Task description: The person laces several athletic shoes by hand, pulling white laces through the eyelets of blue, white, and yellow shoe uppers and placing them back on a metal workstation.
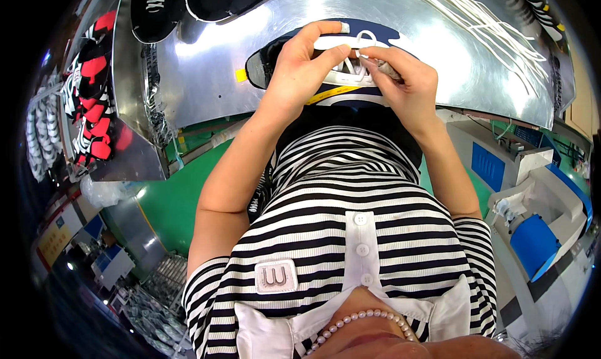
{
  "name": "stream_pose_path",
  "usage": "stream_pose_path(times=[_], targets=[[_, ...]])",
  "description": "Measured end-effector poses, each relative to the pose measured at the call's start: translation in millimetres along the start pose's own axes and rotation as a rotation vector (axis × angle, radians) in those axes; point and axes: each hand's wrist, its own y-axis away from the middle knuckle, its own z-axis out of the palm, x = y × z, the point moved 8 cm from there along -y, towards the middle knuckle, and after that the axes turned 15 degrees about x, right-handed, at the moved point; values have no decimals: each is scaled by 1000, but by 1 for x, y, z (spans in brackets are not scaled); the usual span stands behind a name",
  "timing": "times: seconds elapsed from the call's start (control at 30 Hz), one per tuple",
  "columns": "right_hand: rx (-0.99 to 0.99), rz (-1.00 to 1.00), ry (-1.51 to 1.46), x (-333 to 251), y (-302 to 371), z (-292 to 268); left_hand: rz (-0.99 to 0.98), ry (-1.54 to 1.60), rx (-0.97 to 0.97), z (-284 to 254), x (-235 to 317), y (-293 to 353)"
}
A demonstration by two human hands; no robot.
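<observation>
A navy shoe (385,31) with a white lacing panel lies on its sole on the metal table, its dark heel opening to the left. Its white shoelace (367,36) loops up over the eyelets. My left hand (302,61) grips the shoe from the left, index finger along the far side and thumb at the lacing. With thumb and index finger pinched, my right hand (407,77) holds the shoelace close to the left thumb tip. The right hand's other fingers are curled; a small greyish thing shows beside them, too unclear to name.
The shiny metal table (206,77) curves around in front of me. Loose white shoelaces (482,30) lie spread at the far right. Black shoes (156,11) stand at the far left. Red, black and white shoe parts (94,118) are piled left; a grey and blue machine (532,234) stands right.
</observation>
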Motion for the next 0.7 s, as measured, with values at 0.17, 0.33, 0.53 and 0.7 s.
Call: stream_pose_path(times=[0.17, 0.33, 0.53, 0.7], targets=[[-254, 34, -203, -37, 12, 4, 17, 69, 17, 3, -3, -9], [-217, 5, -107, -30, 20, 14, 9, -3, -2, 0, 5, -12], [-3, 568, -218, 15, 32, -24, 498, -576, -39, -12, 39, 39], [-70, 662, -227, 25, 12, -15, 712, -618, 93, -14, 39, 48]])
